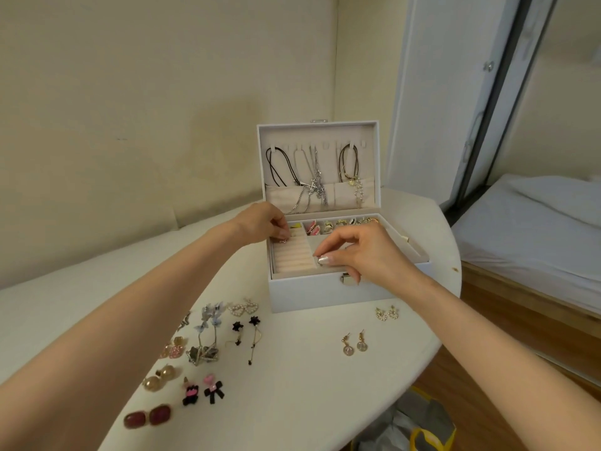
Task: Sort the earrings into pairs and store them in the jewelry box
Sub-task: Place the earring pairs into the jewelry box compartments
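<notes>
An open white jewelry box [312,294] stands in the middle of the frame on a white bench [292,402]. Its lid is upright, with necklaces [313,170] hanging inside. The back row of little compartments holds small coloured pieces [328,225].

The left hand [260,222] reaches over the box's left edge with its fingers curled down onto the cushioned rows [292,255]. A thin small earring [283,241] lies just beside the fingertips, and I cannot tell whether the hand grips it. The right hand [361,252] is over the front of the tray, thumb and forefinger pinched on a tiny silver earring [315,255] that is too small to make out further.

More earrings lie in pairs on the bench at lower left:
- dark red pair [148,418]
- round gold pair [161,377]
- pink and black bow pair [203,390]
- pale pink pair [172,348]
- long blue butterfly pair [208,323]
- black flower drop pair [245,333]
- pearl heart pair [243,308], nearest the box

A twisted silver piece [183,320] lies left of the butterflies.

To the right of centre, in front of the box, are a gold coin drop pair [354,345] and a small pearl ring pair [387,313].

A bed [520,222] fills the right edge of the frame, and a yellow and grey bag [422,428] sits on the floor at the bottom.
</notes>
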The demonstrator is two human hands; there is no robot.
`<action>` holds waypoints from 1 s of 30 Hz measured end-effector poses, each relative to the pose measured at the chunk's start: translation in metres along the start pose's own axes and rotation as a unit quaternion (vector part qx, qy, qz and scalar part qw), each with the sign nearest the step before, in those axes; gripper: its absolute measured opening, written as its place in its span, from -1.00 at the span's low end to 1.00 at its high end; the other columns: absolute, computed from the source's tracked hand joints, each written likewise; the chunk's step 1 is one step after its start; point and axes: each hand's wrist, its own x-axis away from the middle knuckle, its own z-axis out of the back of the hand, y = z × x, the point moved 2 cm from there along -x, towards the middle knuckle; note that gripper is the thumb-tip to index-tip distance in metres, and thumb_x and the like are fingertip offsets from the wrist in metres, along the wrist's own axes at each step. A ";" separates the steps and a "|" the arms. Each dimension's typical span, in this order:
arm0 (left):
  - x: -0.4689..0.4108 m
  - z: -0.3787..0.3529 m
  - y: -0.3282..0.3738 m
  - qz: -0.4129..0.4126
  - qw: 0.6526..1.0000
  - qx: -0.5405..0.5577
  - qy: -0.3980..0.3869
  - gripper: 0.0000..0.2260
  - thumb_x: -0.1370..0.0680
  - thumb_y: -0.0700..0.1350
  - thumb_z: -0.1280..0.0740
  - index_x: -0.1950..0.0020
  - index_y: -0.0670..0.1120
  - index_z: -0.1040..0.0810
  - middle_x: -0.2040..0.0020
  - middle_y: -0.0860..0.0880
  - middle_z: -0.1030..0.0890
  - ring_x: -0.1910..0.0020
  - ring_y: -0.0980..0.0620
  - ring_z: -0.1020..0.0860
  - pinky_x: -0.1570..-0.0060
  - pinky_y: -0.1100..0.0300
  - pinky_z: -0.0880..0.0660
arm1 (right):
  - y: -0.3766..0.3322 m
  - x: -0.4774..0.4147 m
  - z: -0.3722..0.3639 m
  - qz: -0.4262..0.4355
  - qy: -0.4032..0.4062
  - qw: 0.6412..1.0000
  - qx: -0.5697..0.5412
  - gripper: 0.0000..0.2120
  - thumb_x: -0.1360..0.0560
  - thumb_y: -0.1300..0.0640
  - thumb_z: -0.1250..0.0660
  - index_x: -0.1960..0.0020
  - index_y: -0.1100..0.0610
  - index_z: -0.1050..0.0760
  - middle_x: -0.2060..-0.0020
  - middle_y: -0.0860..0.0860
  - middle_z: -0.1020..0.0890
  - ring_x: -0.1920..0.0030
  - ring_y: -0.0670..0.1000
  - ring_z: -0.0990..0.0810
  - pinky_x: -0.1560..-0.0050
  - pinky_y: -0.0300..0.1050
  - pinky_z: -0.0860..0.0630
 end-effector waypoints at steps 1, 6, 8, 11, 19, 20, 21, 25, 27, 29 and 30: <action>0.000 -0.001 -0.001 -0.006 1.000 0.000 0.011 -0.95 -0.46 -0.25 -0.40 0.10 -0.21 -0.63 0.28 -0.03 -0.58 0.35 0.22 -0.48 0.22 0.37 -0.38 | -0.001 -0.004 0.000 -0.007 -0.001 1.000 -0.007 -0.82 -0.39 0.32 -0.44 0.27 0.06 -0.62 0.26 0.01 -0.65 0.62 -0.10 -0.36 0.52 -0.29 -0.35; 0.003 0.000 -0.004 -0.012 0.999 0.040 0.005 -0.94 -0.46 -0.27 -0.39 0.10 -0.25 -0.62 0.34 0.04 -0.57 0.45 0.32 -0.48 0.21 0.41 -0.40 | 0.002 -0.033 -0.006 -0.033 0.018 0.999 0.004 -0.88 -0.39 0.33 -0.44 0.22 0.12 -0.62 0.24 0.07 -0.66 0.62 -0.09 -0.36 0.56 -0.29 -0.31; 0.004 0.002 -0.003 -0.008 0.999 0.042 -0.009 -0.94 -0.47 -0.28 -0.38 0.09 -0.26 -0.62 0.33 0.03 -0.57 0.36 0.21 -0.50 0.14 0.32 -0.42 | 0.005 -0.044 -0.010 -0.040 0.021 0.999 0.018 -0.88 -0.39 0.33 -0.43 0.22 0.13 -0.63 0.23 0.11 -0.68 0.61 -0.08 -0.37 0.54 -0.25 -0.34; 0.006 0.001 0.001 -0.008 1.000 0.000 -0.013 -0.98 -0.47 -0.26 -0.39 0.13 -0.16 -0.59 0.30 0.02 -0.56 0.25 0.07 -0.48 0.16 0.29 -0.39 | 0.009 -0.055 -0.014 -0.052 0.019 0.998 0.025 -0.90 -0.41 0.35 -0.41 0.19 0.17 -0.63 0.19 0.17 -0.69 0.60 -0.07 -0.37 0.53 -0.23 -0.39; 0.017 -0.005 0.004 -0.031 0.971 -0.177 0.156 -0.89 -0.45 -0.03 -0.40 0.10 -0.05 -0.59 0.07 -0.03 -0.64 0.00 -0.08 -0.51 0.16 0.17 -0.28 | 0.016 -0.084 -0.021 -0.085 0.025 0.989 0.116 -0.86 -0.38 0.27 -0.47 0.28 0.05 -0.62 0.40 0.04 -0.60 0.52 -0.05 -0.42 0.48 -0.22 -0.40; 0.019 -0.005 0.004 -0.040 0.966 -0.199 0.163 -0.90 -0.47 -0.03 -0.38 0.09 -0.03 -0.60 0.07 -0.04 -0.64 -0.03 -0.09 -0.50 0.15 0.18 -0.26 | 0.016 -0.087 -0.023 -0.090 0.020 0.988 0.127 -0.90 -0.38 0.25 -0.48 0.24 0.07 -0.64 0.38 0.00 -0.61 0.49 -0.07 -0.43 0.47 -0.24 -0.39; 0.020 -0.005 0.004 -0.047 0.962 -0.213 0.162 -0.90 -0.48 -0.02 -0.36 0.09 -0.02 -0.61 0.07 -0.03 -0.65 -0.05 -0.08 -0.49 0.13 0.18 -0.24 | 0.015 -0.089 -0.024 -0.092 0.013 0.986 0.137 -0.92 -0.38 0.25 -0.48 0.19 0.09 -0.66 0.34 0.00 -0.63 0.45 -0.11 -0.44 0.46 -0.28 -0.37; 0.027 -0.001 0.004 -0.062 0.967 -0.207 0.136 -0.91 -0.48 -0.04 -0.37 0.06 0.04 -0.64 0.04 0.08 -0.66 -0.06 -0.02 -0.49 0.03 0.16 -0.30 | 0.012 -0.095 -0.030 -0.084 -0.005 0.983 0.161 -0.88 -0.38 0.25 -0.47 0.09 0.13 -0.68 0.13 0.03 -0.67 0.26 -0.15 -0.50 0.29 -0.32 -0.38; 0.030 0.000 0.006 -0.060 0.968 -0.199 0.139 -0.90 -0.46 -0.05 -0.39 0.06 0.05 -0.65 0.05 0.09 -0.66 -0.04 -0.02 -0.51 -0.03 0.13 -0.36 | 0.012 -0.098 -0.033 -0.086 -0.005 0.983 0.163 -0.88 -0.38 0.26 -0.47 0.10 0.14 -0.68 0.08 0.06 -0.68 0.10 -0.08 -0.56 0.09 -0.22 -0.47; 0.031 0.000 0.009 -0.049 0.969 -0.197 0.143 -0.89 -0.44 -0.05 -0.40 0.05 0.06 -0.65 0.04 0.08 -0.66 -0.05 -0.01 -0.52 -0.06 0.11 -0.38 | 0.011 -0.100 -0.035 -0.090 0.001 0.981 0.173 -0.88 -0.37 0.27 -0.47 0.11 0.13 -0.68 0.05 0.09 -0.68 0.00 -0.01 -0.59 -0.07 -0.14 -0.51; 0.031 0.000 0.011 -0.042 0.969 -0.196 0.143 -0.88 -0.43 -0.04 -0.40 0.05 0.07 -0.65 0.04 0.08 -0.66 -0.07 -0.01 -0.52 -0.07 0.11 -0.38 | 0.010 -0.101 -0.036 -0.092 0.002 0.979 0.182 -0.88 -0.38 0.28 -0.46 0.10 0.14 -0.68 0.04 0.10 -0.67 -0.03 0.00 -0.59 -0.11 -0.12 -0.51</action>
